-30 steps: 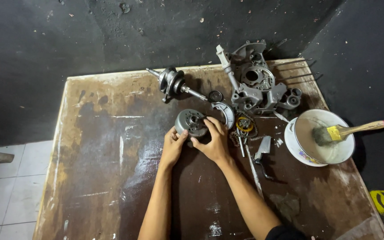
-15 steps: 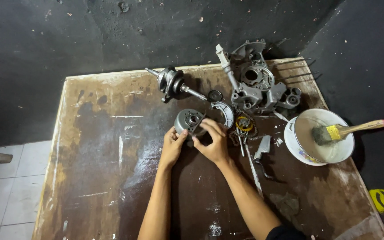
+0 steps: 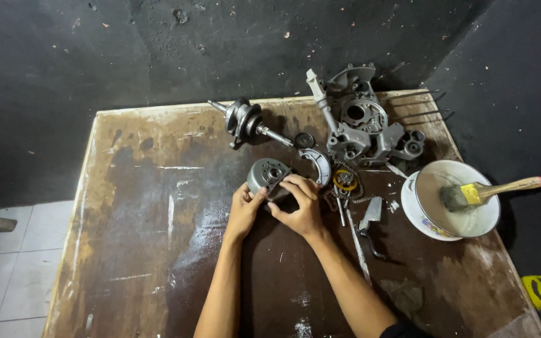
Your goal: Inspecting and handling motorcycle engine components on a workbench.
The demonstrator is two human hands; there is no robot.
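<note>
A round grey metal rotor (image 3: 267, 175) rests on the worn brown table (image 3: 158, 238), tilted on its side. My left hand (image 3: 243, 211) grips its lower left rim. My right hand (image 3: 297, 205) closes over its right side, fingers curled on a dark part at its face. What lies under my right palm is hidden.
Beyond the hands lie a crankshaft (image 3: 245, 120), a grey engine case (image 3: 361, 125), a curved brake shoe (image 3: 319, 164), a small sprocket with chain (image 3: 345, 180) and a thin rod (image 3: 358, 247). A white bowl (image 3: 427, 216) holding a brush (image 3: 489, 191) stands at the right. Dark walls border the table.
My right hand has shifted slightly over the rotor's face. The rotor and my left hand stay almost in place.
</note>
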